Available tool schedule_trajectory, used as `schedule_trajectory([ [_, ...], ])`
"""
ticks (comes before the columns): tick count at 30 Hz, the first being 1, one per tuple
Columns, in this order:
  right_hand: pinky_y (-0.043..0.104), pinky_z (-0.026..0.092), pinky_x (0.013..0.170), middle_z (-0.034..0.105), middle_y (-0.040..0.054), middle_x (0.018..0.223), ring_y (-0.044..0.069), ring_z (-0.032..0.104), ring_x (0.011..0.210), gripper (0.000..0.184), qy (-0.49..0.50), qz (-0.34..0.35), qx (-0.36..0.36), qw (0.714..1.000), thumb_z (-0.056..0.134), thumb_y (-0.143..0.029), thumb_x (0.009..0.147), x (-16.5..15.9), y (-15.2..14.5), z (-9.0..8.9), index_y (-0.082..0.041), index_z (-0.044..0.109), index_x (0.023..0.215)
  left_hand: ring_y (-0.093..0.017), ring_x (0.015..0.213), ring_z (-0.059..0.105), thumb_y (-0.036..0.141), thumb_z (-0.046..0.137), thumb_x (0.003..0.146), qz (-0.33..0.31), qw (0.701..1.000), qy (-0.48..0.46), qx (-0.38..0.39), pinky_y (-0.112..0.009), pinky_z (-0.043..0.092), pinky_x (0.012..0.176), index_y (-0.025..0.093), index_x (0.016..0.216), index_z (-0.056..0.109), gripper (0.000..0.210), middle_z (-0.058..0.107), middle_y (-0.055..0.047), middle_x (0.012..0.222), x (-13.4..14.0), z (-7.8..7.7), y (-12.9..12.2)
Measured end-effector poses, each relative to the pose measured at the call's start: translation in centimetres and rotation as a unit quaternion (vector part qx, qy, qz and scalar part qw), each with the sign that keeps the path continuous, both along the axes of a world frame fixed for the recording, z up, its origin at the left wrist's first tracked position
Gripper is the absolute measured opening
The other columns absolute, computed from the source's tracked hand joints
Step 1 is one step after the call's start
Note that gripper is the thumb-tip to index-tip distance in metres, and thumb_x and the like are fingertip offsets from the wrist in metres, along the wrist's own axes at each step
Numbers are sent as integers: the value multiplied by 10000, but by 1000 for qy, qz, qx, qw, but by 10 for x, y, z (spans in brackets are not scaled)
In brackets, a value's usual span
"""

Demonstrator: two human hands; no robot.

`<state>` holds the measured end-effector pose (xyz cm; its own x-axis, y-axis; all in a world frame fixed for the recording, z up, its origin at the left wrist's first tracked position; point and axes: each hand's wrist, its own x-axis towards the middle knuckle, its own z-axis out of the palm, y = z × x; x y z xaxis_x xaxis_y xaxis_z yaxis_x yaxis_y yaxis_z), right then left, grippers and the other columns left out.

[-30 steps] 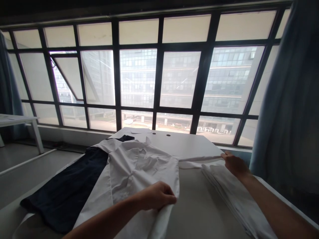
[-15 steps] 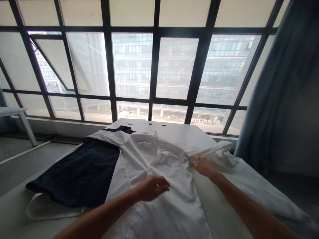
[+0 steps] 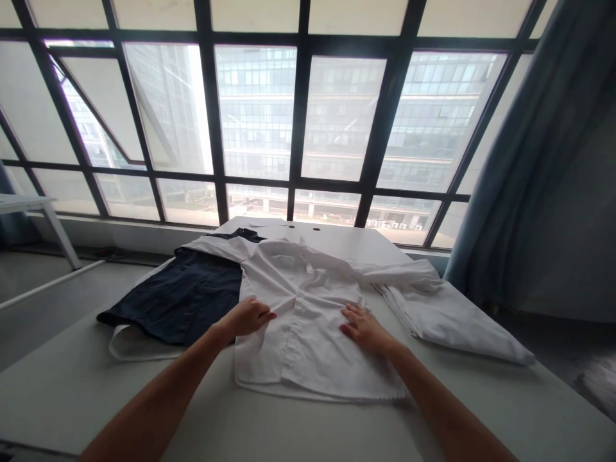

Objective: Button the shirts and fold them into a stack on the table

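Note:
A white button-front shirt (image 3: 312, 353) lies spread on the table with its sleeves out to both sides and creases across its middle. My left hand (image 3: 246, 316) is at the shirt's left side edge, fingers curled and thumb pressed in, closed on the cloth there. Over on the right half of the shirt, my right hand (image 3: 363, 326) rests palm down with its fingers spread. A dark navy garment (image 3: 178, 298) lies to the left, partly covered by a white sleeve, with white cloth (image 3: 139, 346) showing beneath it.
Folded white cloth (image 3: 462, 321) lies on the right of the white table (image 3: 231, 430). Beyond stand large black-framed windows (image 3: 255, 115), one pane tilted. A blue-grey curtain (image 3: 510, 192) hangs at right; another white table (image 3: 29, 204) stands at far left.
My left hand has moved left to the shirt's side edge. The right hand has come nearer, from the right sleeve area onto the shirt body. The shirt's bottom hem now shows fully.

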<state>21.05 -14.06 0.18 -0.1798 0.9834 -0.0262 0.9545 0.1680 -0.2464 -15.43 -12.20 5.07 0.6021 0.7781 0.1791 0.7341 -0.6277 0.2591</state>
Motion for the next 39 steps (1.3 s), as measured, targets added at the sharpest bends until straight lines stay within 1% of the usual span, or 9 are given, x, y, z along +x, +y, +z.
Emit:
schedule_trajectory([
  [7,553,190,1166,267,83,1601,283,206,1481,543,-29,-77,0,997,341,-451,993,38,18,-12,-230,409,1485,-145,554,483,434,496,914,58,997,50,-5,-278,365,615,159,622,647,429,556,-40,571,-12,7,9],
  [10,523,207,1172,266,80,1602,273,205,1482,559,-27,-74,6,997,344,-462,985,40,18,-14,-222,411,1486,-139,554,476,438,536,888,74,992,93,-35,-270,316,578,150,655,671,394,588,-42,611,-21,7,13],
  [13,519,205,1176,274,80,1599,276,205,1482,571,-18,-73,9,997,350,-472,976,41,18,-15,-216,418,1482,-138,560,478,436,540,887,85,991,96,-49,-267,293,568,152,677,683,381,599,-39,623,-21,5,15],
  [18,506,216,1174,295,77,1592,279,220,1477,570,-5,-65,18,998,373,-480,963,45,18,-16,-222,443,1467,-153,585,511,425,544,884,76,991,96,-55,-267,322,588,156,707,696,357,621,-53,652,-10,3,16],
  [25,472,209,1183,327,87,1577,275,234,1473,570,7,-59,29,998,399,-475,952,47,18,-18,-205,474,1448,-185,675,580,436,530,877,84,989,104,-69,-267,375,621,157,813,742,355,699,-109,815,-5,0,19],
  [29,490,199,1185,275,79,1598,272,205,1482,609,-1,-68,1,998,375,-515,957,46,16,-15,-204,427,1478,-182,643,573,479,488,894,75,988,103,-87,-272,360,591,145,793,738,429,686,-99,749,-8,1,19],
  [33,504,191,1186,245,79,1609,276,188,1487,638,-12,-74,-18,997,382,-529,954,44,14,-12,-194,391,1498,-172,599,560,513,576,824,107,981,114,-112,-265,328,534,140,769,723,405,666,-72,686,-25,5,23],
  [36,491,231,1174,299,106,1587,285,245,1469,626,-17,-71,-5,997,431,-522,940,42,12,-9,-187,437,1469,-175,636,582,515,664,742,119,978,118,-126,-249,337,529,161,765,720,359,678,-53,709,-41,12,22],
  [39,464,309,1138,466,154,1483,295,395,1393,524,-17,-46,53,997,512,-443,913,38,8,-3,-169,568,1357,-171,676,609,452,751,674,111,979,116,-124,-231,347,543,194,798,728,287,696,-24,748,-41,20,11],
])
